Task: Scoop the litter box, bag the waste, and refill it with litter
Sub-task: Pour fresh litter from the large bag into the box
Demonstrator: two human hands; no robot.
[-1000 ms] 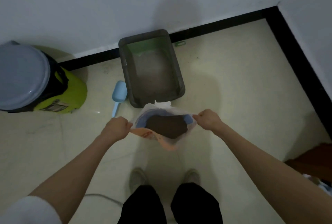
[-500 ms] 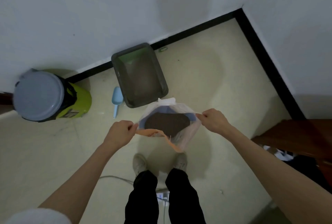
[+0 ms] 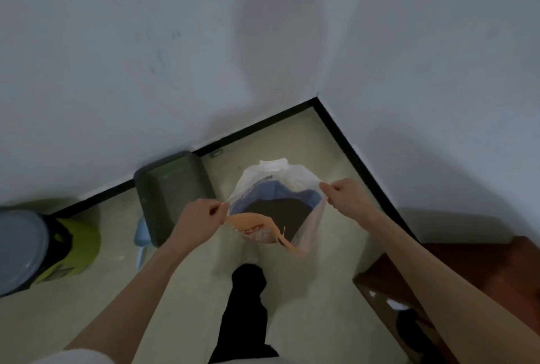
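Thin white plastic forms the bag (image 3: 273, 185), which hangs in the air between the two hands with its mouth facing up toward the camera and its body dropping toward the floor (image 3: 306, 299). The mouth is pulled wide from left to right, so its long axis runs from one hand to the other. Inside, a blue lining rings a dark brown mass of litter (image 3: 279, 214), and an orange printed flap (image 3: 257, 225) folds over the near rim. The left hand (image 3: 198, 222) is closed in a fist, pinching the left edge of the mouth between thumb and curled fingers. The right hand (image 3: 349, 195) is closed the same way on the right edge, a little higher in view. The bag hangs just right of the grey litter box (image 3: 172, 188), which sits on the floor with one short end near the black baseboard (image 3: 257, 130) and its long axis running from the wall toward the person. A light blue scoop (image 3: 140, 239) lies on the floor beside the box's near left corner, partly hidden. Further left stands a yellow-green bin (image 3: 79, 247) with a grey lid (image 3: 20, 249). A black trouser leg (image 3: 247, 314) shows below the bag, and dark red wooden furniture (image 3: 467, 276) stands at the right.
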